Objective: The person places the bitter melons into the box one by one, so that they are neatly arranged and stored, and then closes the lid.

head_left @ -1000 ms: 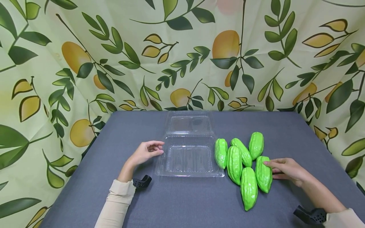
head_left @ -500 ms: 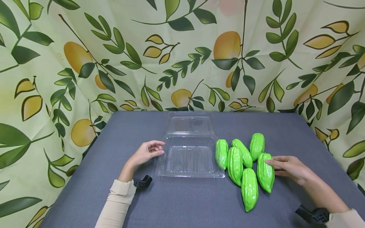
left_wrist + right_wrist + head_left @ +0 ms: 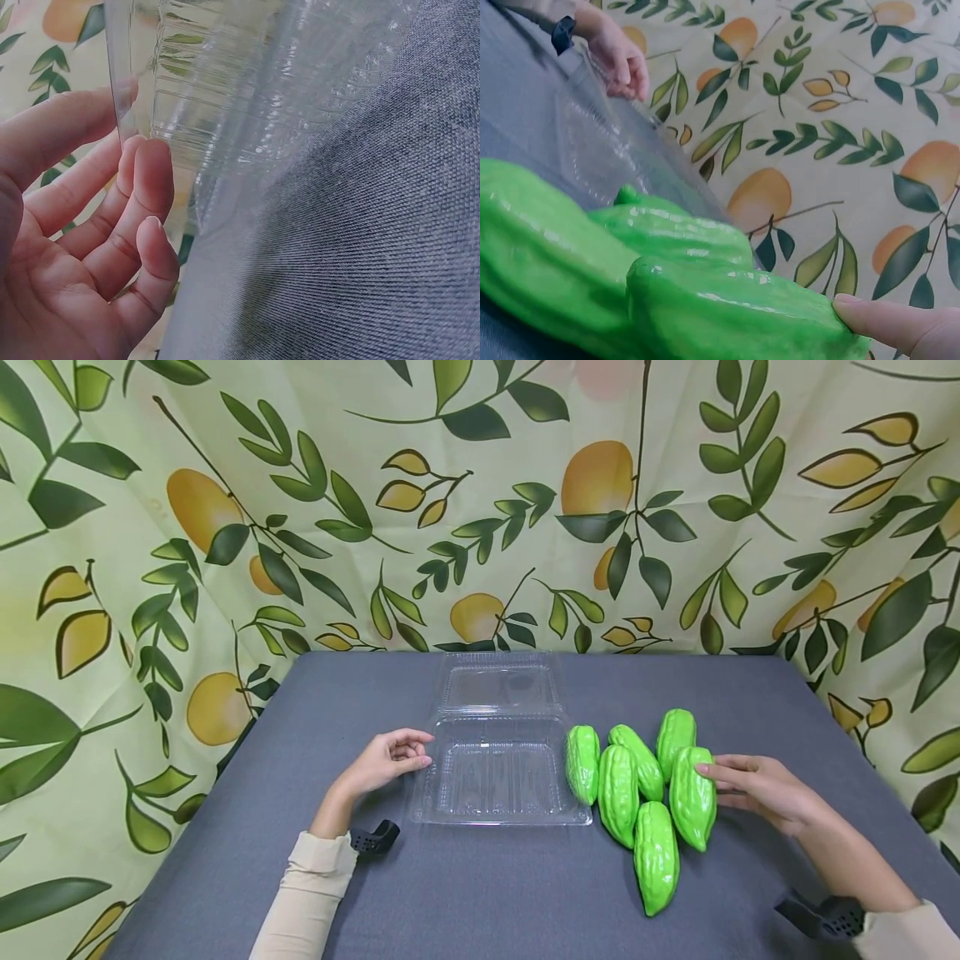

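Note:
My right hand [image 3: 765, 789] grips a glossy green bitter melon [image 3: 692, 797], thumb on its upper right side; other fingers are partly hidden behind it. Its tapered end points toward me. In the right wrist view, this bitter melon [image 3: 727, 311] overlaps others beyond it. Farther left, a clear plastic clamshell container [image 3: 498, 814] lies with its lid [image 3: 498, 685] folded back. My left hand [image 3: 390, 758] pinches the container's left rim, and the left wrist view shows the thumb and fingers [image 3: 154, 180] at that clear edge.
Several other bitter melons [image 3: 618, 793] lie in a cluster right of the container, the leftmost [image 3: 582, 764] against its right edge. One [image 3: 656, 860] sits nearest me. A dark grey cloth [image 3: 480, 893] covers the table, and a leaf-and-fruit patterned curtain [image 3: 480, 527] hangs behind.
The gripped bitter melon has moved slightly away from me, toward the farthest one, after tilting a little to the right. The left hand and container stay put.

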`<state>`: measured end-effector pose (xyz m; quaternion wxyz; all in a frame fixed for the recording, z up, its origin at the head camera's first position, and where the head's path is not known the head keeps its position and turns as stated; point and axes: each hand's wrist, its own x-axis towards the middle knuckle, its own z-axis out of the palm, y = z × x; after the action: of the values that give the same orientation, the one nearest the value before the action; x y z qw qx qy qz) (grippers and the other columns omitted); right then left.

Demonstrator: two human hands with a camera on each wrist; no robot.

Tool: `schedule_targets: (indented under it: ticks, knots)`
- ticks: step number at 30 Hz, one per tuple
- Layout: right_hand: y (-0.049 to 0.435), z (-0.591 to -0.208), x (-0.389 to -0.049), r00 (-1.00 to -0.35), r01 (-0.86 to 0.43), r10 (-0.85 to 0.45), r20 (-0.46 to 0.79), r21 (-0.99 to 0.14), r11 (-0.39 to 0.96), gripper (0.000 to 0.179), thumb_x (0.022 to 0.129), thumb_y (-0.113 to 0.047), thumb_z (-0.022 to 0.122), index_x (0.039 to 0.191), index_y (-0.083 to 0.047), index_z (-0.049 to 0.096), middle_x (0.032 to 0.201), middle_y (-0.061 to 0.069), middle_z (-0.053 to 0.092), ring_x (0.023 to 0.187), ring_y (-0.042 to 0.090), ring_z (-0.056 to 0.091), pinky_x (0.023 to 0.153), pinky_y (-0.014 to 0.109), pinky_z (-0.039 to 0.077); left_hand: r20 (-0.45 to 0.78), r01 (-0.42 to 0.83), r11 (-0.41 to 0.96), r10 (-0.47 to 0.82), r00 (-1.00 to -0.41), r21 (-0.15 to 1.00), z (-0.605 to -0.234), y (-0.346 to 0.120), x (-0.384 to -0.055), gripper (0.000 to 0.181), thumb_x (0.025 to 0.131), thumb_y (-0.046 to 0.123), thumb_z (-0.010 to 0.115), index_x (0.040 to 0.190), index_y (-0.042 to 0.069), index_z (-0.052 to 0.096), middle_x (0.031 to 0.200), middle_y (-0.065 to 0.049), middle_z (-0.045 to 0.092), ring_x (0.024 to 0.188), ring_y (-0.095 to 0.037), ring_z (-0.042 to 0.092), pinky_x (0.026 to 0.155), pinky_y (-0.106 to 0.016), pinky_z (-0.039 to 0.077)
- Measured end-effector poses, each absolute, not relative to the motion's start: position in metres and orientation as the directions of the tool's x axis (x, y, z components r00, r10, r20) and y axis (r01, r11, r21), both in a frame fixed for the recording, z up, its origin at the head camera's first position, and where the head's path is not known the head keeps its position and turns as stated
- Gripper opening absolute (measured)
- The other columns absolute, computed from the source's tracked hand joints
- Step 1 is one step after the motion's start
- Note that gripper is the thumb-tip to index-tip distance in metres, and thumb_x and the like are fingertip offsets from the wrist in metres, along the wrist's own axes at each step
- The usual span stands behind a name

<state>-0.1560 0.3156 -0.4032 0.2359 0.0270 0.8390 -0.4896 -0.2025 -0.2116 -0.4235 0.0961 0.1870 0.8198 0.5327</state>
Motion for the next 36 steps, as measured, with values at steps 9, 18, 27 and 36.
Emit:
schedule_targets:
  ticks: [9, 18, 27, 36]
  knots:
    - [0.293, -0.399, -0.158, -0.901, 0.233, -0.213, -0.378, -0.836, 0.497, 0.075, 0.100, -0.033, 0.049, 0.143, 0.021, 0.021, 0.149, 0.039, 0.023, 0.117, 0.020, 0.055, 0.090, 0.030, 0.056, 0.047, 0.212, 0.367, 0.410, -0.911, 0.906, -0.424, -0.212, -0.202, 0.037, 0.087, 0.002, 0.067, 0.119, -0.014, 0.056, 0.088, -0.011, 0.059, 0.074, 0.001, 0.055, 0.066, -0.014, 0.047]
    - [0.269, -0.396, -0.161, -0.896, 0.209, -0.259, -0.360, -0.858, 0.469, 0.074, 0.100, -0.031, 0.049, 0.142, 0.022, 0.020, 0.148, 0.040, 0.025, 0.116, 0.022, 0.053, 0.092, 0.034, 0.055, 0.053, 0.215, 0.350, 0.419, -0.906, 0.912, -0.423, -0.210, -0.200, 0.037, 0.087, 0.001, 0.066, 0.119, -0.016, 0.055, 0.088, -0.011, 0.059, 0.072, 0.002, 0.055, 0.065, -0.014, 0.046]
    - [0.252, -0.387, -0.164, -0.892, 0.204, -0.287, -0.351, -0.876, 0.437, 0.077, 0.100, -0.032, 0.049, 0.144, 0.022, 0.014, 0.152, 0.040, 0.015, 0.136, 0.049, 0.033, 0.098, 0.037, 0.052, 0.051, 0.214, 0.355, 0.417, -0.908, 0.910, -0.421, -0.210, -0.201, 0.037, 0.087, 0.001, 0.066, 0.119, -0.016, 0.055, 0.087, -0.010, 0.058, 0.072, 0.002, 0.054, 0.064, -0.014, 0.046]
    - [0.239, -0.378, -0.168, -0.896, 0.159, -0.318, -0.310, -0.893, 0.422, 0.075, 0.100, -0.032, 0.050, 0.145, 0.019, 0.017, 0.153, 0.037, 0.016, 0.139, 0.048, 0.031, 0.102, 0.041, 0.050, 0.050, 0.212, 0.349, 0.419, -0.907, 0.913, -0.422, -0.210, -0.201, 0.038, 0.087, 0.000, 0.066, 0.120, -0.015, 0.055, 0.088, -0.010, 0.058, 0.073, 0.002, 0.055, 0.065, -0.014, 0.047]
